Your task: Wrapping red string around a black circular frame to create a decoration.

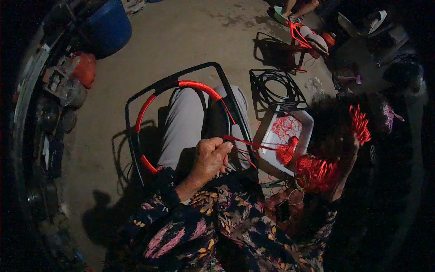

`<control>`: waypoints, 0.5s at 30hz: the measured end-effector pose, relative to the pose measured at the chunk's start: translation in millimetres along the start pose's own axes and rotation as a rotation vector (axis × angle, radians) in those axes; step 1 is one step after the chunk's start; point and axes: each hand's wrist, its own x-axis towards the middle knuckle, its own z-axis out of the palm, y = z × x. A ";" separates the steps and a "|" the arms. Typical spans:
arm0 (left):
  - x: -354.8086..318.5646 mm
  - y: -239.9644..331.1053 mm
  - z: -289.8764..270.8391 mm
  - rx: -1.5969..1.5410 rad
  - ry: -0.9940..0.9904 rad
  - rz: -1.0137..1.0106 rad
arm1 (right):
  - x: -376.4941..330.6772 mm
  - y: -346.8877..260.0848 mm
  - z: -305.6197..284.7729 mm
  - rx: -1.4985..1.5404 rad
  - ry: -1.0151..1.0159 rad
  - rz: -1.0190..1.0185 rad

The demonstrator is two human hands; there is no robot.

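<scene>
A black frame [220, 75] with a round ring inside it rests across my lap. Red cord [199, 85] is wound tightly around parts of the ring; other stretches are bare black. My left hand [210, 156] is closed in front of the ring's right side, pinching a red cord strand [247, 142]. That strand runs right towards a loose red bundle [286, 152] over a white tray. My right hand [285, 204] is low on the right, in shadow, just below a large skein of red cord [317, 172]. Its fingers are too dim to make out.
The white tray [309, 131] holds tangled red cord, and stacked black frames [277, 90] lie beyond it. At far right, another person's hands [304, 8] are near a red-wound frame [297, 34]. A blue barrel [108, 29] and assorted bags [82, 70] line the left.
</scene>
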 end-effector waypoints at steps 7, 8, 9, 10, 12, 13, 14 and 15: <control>-1.1 -13.1 -2.8 0.047 0.022 -0.008 | 0.7 6.7 -9.3 0.141 0.079 -0.034; -1.6 -9.6 -2.7 0.079 0.014 -0.029 | 2.1 -0.3 12.1 0.183 0.018 -0.021; 6.7 -14.6 2.7 0.082 -0.032 -0.018 | -6.0 -17.5 32.7 0.231 -0.024 -0.018; 16.5 -40.4 -0.5 0.162 0.051 0.211 | -5.1 -21.4 63.6 0.302 -0.138 0.025; 25.7 -71.9 -6.9 0.242 0.146 0.444 | -11.1 -35.2 132.3 0.436 -0.385 0.170; 18.8 -78.2 -5.6 0.096 0.143 0.492 | -10.3 -38.2 157.0 0.349 -0.451 0.120; 17.9 -74.5 -6.2 0.018 0.126 0.516 | -3.5 -30.8 173.0 0.341 -0.637 0.148; 16.6 -68.1 -5.0 -0.052 0.109 0.536 | 13.2 -24.9 189.2 0.058 -0.851 0.150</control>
